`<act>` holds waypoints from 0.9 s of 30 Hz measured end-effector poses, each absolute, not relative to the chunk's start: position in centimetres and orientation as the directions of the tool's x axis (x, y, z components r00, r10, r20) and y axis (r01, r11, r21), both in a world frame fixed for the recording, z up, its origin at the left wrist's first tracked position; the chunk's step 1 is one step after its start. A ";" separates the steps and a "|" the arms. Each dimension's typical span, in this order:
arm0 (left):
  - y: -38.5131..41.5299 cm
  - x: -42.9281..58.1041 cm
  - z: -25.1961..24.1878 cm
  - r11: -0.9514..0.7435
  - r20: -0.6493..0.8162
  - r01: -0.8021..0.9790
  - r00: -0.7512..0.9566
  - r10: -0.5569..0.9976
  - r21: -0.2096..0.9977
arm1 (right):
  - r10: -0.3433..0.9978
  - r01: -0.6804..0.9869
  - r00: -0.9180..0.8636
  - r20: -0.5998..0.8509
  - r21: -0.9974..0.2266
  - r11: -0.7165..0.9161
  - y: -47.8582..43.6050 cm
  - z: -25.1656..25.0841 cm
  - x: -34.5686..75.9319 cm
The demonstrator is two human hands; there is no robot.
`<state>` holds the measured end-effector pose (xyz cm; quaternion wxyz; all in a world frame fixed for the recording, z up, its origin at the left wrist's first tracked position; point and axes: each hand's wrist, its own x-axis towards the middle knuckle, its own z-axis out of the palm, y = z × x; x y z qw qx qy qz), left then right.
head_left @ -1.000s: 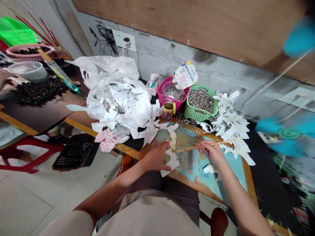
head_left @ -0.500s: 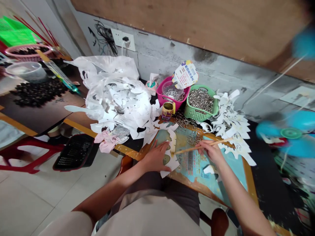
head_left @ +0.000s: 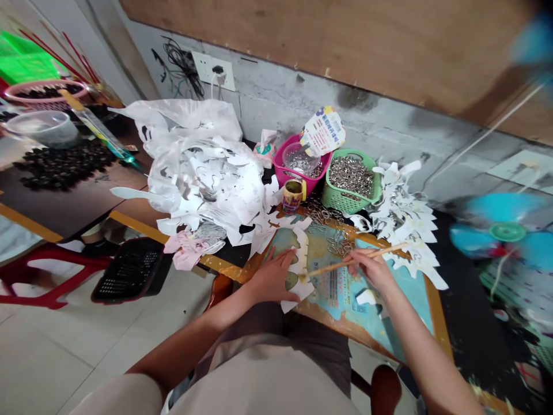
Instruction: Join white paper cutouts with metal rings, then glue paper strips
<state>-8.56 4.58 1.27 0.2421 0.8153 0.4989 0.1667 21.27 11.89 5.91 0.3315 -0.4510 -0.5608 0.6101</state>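
Note:
My left hand [head_left: 273, 278] lies spread on a white cut-out strip [head_left: 301, 251], pressing it against the blue board [head_left: 332, 311]. Pinched in my right hand [head_left: 369, 266] is a thin wooden stick [head_left: 330, 267], its tip touching the strip's lower part. A small white piece [head_left: 367, 297] rests on the board below my right hand. Metal rings [head_left: 341, 241] lie scattered at the board's upper edge. Behind them stands a small open can [head_left: 293, 196].
A pink basket [head_left: 285, 171] and a green basket [head_left: 348, 200] with metal pieces stand by the wall. White cut-outs [head_left: 216, 178] are heaped at left, others [head_left: 406, 216] at right. A blue-bladed fan [head_left: 507, 231] is far right; dark pieces [head_left: 64, 164] lie far left.
The stick's tip has moved a little down along the white strip, with my right hand shifting slightly. My left hand stays in place. The view has turned slightly.

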 end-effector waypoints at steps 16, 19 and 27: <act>4.6 -8.7 0.9 -0.391 0.035 0.721 0.455 0.890 0.572 | 0.928 0.096 0.050 0.370 -0.926 0.364 16.8 15.0 19.7; 4.5 -8.7 0.9 -0.391 0.037 0.721 0.453 0.891 0.572 | 0.883 0.187 0.005 0.470 -0.868 0.461 19.5 17.5 14.9; 4.4 -8.6 1.2 -0.364 0.012 0.727 0.440 0.898 0.583 | 0.837 0.520 -0.348 0.422 -0.656 0.547 26.4 16.6 3.5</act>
